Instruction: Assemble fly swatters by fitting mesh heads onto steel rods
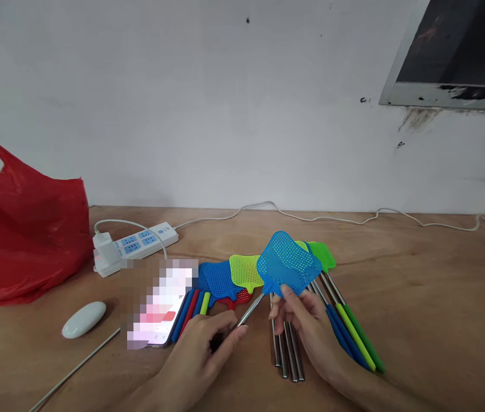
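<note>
My left hand (201, 352) is closed around the metal rod of a blue fly swatter (287, 260); the rod's lower end is hidden in my grip. With thumb and fingers, my right hand (311, 329) pinches the lower edge of its perforated head. Bare metal rods (294, 352) lie below my right hand. To the right are blue, yellow-green and green handles (356, 337) on metal rods. Loose swatter heads lie behind my hands: blue (223, 278), yellow-green (246, 272) and red (242, 296). Several coloured handles (190, 312) lie by my left hand, partly covered.
A lit phone (162, 315), partly blurred, lies left of the handles. Beyond it are a white power strip (156, 234) with a plugged-in charger (107, 252), and a white mouse (84, 319). A red plastic bag (27, 234) stands far left. A white cable (328, 218) runs along the wall.
</note>
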{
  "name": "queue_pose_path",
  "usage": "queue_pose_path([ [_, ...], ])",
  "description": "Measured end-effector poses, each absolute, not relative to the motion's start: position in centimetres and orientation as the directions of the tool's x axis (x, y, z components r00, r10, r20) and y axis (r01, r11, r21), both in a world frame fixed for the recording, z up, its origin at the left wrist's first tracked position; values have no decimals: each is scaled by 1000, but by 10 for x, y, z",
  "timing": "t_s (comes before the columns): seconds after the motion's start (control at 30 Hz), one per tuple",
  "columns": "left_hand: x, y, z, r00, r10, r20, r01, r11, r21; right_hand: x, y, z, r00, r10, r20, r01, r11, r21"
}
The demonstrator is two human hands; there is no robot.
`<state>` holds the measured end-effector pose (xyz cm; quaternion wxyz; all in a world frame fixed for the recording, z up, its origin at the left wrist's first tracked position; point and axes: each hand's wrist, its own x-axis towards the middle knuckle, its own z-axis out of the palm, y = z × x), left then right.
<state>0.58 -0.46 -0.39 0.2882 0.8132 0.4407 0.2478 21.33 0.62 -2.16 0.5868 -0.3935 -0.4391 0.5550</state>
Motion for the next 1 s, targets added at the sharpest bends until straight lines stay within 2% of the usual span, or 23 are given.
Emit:
queue_pose_path([
  [0.13, 7, -5, -7, 477, 874, 91, 566, -385, 729, 204, 2, -18, -25, 999, 30, -275, 22, -961],
  [0.33, 5, -10, -12, 503, 863, 54, 582, -384, 717, 207, 1, -17, -48, 999, -17, -274, -30, -961],
  [0.5, 3, -11, -9, 542, 839, 54, 581, -421, 697, 213, 4, -19, -25, 998, 58, -237, 50, -970],
  [0.67, 6, -11, -3, 543, 839, 30, 575, -398, 715, 220, 11, -14, 102, 990, 97, -319, 125, -939],
  [1.0, 5, -11, -4, 525, 851, -12, 557, -333, 761, 220, 12, -10, 55, 998, 26, -462, 49, -886],
])
